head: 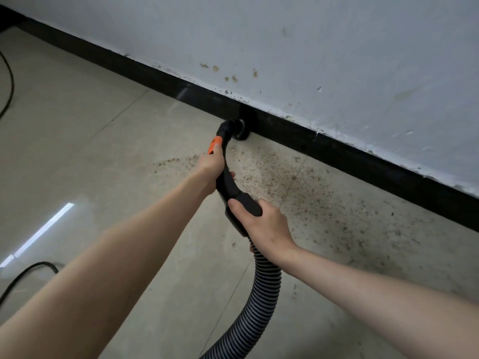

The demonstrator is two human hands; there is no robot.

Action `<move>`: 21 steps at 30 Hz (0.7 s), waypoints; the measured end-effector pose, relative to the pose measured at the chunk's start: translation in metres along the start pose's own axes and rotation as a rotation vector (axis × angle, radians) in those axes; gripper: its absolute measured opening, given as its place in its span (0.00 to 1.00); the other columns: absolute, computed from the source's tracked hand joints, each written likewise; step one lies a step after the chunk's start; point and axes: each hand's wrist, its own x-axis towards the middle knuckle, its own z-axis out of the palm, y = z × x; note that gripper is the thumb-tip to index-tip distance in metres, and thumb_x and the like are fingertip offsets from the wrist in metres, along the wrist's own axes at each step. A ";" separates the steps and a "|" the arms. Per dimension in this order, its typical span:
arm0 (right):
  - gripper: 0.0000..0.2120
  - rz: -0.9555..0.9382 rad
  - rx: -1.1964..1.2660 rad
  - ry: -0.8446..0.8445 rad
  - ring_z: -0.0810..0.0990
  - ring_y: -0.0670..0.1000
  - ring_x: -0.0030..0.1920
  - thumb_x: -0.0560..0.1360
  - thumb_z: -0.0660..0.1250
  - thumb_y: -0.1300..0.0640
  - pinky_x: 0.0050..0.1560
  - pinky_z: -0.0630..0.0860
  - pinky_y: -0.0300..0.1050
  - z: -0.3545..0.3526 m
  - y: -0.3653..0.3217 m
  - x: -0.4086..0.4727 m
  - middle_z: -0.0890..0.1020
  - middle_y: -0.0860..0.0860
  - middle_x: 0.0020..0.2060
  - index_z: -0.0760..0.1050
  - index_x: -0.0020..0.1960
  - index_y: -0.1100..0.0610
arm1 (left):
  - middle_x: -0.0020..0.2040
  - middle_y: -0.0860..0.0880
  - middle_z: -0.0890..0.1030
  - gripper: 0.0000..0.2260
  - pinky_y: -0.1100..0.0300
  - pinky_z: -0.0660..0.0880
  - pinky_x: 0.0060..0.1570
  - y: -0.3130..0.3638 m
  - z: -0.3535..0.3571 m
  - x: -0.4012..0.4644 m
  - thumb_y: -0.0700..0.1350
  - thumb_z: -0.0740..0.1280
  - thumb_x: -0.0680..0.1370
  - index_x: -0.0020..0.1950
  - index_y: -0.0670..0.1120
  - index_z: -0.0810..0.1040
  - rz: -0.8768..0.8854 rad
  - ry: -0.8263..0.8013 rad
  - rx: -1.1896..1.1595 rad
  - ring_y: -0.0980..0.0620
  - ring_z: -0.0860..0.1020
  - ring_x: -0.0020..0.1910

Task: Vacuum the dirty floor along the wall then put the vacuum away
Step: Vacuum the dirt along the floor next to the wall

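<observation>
The person holds the vacuum handle (pixel 230 187) with both hands, one above the other and a little apart. The left hand (pixel 211 167) grips the upper part of the handle, fingers wrapped round it, just below the orange piece (pixel 214 145). The right hand (pixel 261 221) grips the lower, thicker part, with the thumb lying along the top, where the handle joins the ribbed hose (pixel 259 288). The hose goes down from there and leaves the view at the bottom edge.

The black nozzle (pixel 239 129) at the far end of the handle is on the floor (pixel 103 156) and touches the black skirting board (pixel 337 149) at the foot of the white wall (pixel 311 35). The wall has some brown stains and chipped paint near the skirting.

Brown dirt (pixel 298 187) is scattered over the floor along the skirting, mostly to the right of the nozzle and under the hands. A black cable (pixel 10 81) lies on the floor at the left edge, and another piece of cable (pixel 31 270) is lower on the left.
</observation>
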 end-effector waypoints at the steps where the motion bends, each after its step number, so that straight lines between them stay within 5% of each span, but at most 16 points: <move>1: 0.21 -0.012 -0.009 0.011 0.78 0.52 0.34 0.72 0.67 0.35 0.36 0.75 0.47 -0.001 0.001 -0.003 0.79 0.50 0.34 0.71 0.37 0.53 | 0.38 0.43 0.73 0.30 0.60 0.74 0.25 -0.002 0.001 -0.003 0.63 0.57 0.79 0.67 0.38 0.66 0.007 -0.012 -0.005 0.50 0.75 0.24; 7: 0.20 -0.069 0.080 -0.069 0.76 0.52 0.31 0.73 0.68 0.39 0.38 0.79 0.55 0.014 -0.016 -0.011 0.78 0.51 0.33 0.72 0.38 0.55 | 0.40 0.44 0.72 0.30 0.59 0.74 0.27 0.010 -0.030 -0.021 0.63 0.56 0.79 0.69 0.39 0.65 0.054 0.030 -0.012 0.49 0.75 0.26; 11: 0.18 -0.164 0.067 -0.200 0.74 0.46 0.24 0.73 0.69 0.41 0.30 0.73 0.45 0.038 -0.029 -0.018 0.77 0.49 0.31 0.73 0.39 0.55 | 0.43 0.44 0.74 0.28 0.58 0.73 0.28 0.014 -0.080 -0.039 0.61 0.55 0.80 0.69 0.39 0.65 0.093 0.204 -0.047 0.47 0.76 0.29; 16: 0.20 -0.203 -0.035 -0.365 0.74 0.46 0.28 0.74 0.69 0.40 0.32 0.72 0.44 0.063 -0.036 -0.025 0.76 0.47 0.31 0.72 0.38 0.56 | 0.63 0.39 0.75 0.31 0.57 0.72 0.29 -0.017 -0.134 -0.051 0.62 0.57 0.79 0.72 0.41 0.64 0.055 0.370 -0.222 0.47 0.76 0.31; 21: 0.19 -0.166 -0.089 -0.473 0.74 0.46 0.28 0.75 0.68 0.40 0.33 0.73 0.44 0.074 -0.034 -0.034 0.76 0.48 0.32 0.72 0.38 0.55 | 0.67 0.40 0.72 0.31 0.54 0.74 0.34 -0.044 -0.157 -0.051 0.62 0.59 0.78 0.74 0.44 0.62 -0.029 0.398 -0.336 0.46 0.78 0.33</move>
